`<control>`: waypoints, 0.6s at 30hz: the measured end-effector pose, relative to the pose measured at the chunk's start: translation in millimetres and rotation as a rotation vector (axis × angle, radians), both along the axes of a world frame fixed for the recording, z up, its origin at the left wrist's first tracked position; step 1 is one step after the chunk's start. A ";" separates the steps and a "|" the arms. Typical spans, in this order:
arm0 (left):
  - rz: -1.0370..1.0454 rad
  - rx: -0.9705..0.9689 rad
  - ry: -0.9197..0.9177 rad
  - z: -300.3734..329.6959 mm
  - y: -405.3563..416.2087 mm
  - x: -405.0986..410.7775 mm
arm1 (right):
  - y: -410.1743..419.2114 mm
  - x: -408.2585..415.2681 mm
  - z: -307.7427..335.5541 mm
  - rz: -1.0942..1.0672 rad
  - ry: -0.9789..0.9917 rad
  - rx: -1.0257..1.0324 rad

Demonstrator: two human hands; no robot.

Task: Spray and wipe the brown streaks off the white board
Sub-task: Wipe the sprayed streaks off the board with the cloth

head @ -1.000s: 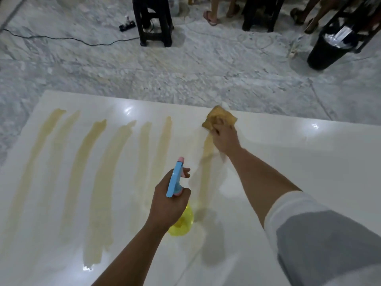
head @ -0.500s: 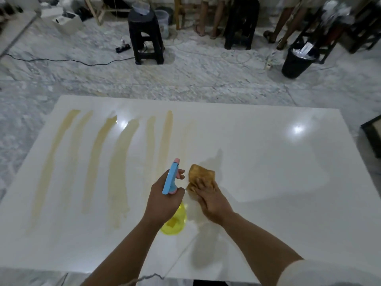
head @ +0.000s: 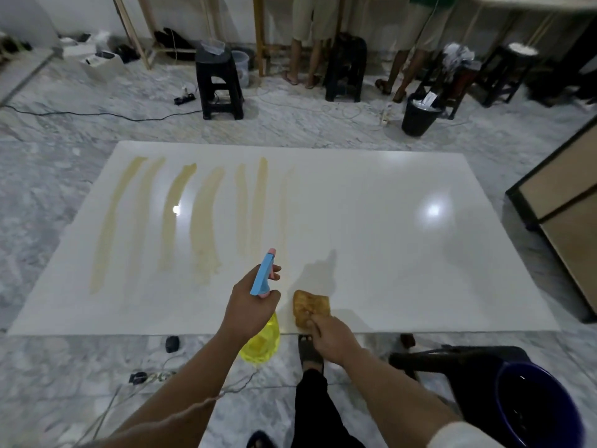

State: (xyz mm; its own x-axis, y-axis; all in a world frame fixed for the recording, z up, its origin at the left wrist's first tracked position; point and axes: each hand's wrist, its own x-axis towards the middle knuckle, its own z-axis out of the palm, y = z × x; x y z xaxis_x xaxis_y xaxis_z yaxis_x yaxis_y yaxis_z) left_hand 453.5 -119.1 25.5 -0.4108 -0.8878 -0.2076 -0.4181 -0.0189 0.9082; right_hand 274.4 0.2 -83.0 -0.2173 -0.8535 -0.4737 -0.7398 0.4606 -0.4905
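Gripping a spray bottle [head: 260, 321] in the left hand [head: 247, 310], fingers wrapped around its neck, blue head pointing away over the white board [head: 387, 227]. Pinching a brown-stained cloth [head: 309, 307] with the right hand [head: 332, 339], pressing it flat at the board's near edge. Lying on the marble floor [head: 48, 176], the board showing several brown streaks [head: 203, 221] across its left half, well apart from the cloth.
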 end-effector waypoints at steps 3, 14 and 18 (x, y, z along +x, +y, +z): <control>0.011 0.002 0.018 8.6 0.0 0.6 | -18.4 -11.8 10.8 -0.370 -0.241 -0.015; 0.061 -0.011 0.028 14.5 -71.3 -40.2 | -169.7 -129.1 98.5 -0.817 -0.968 -0.230; 0.071 0.014 0.001 4.0 -125.2 -69.7 | -271.4 -173.7 96.6 -0.898 -0.863 -0.262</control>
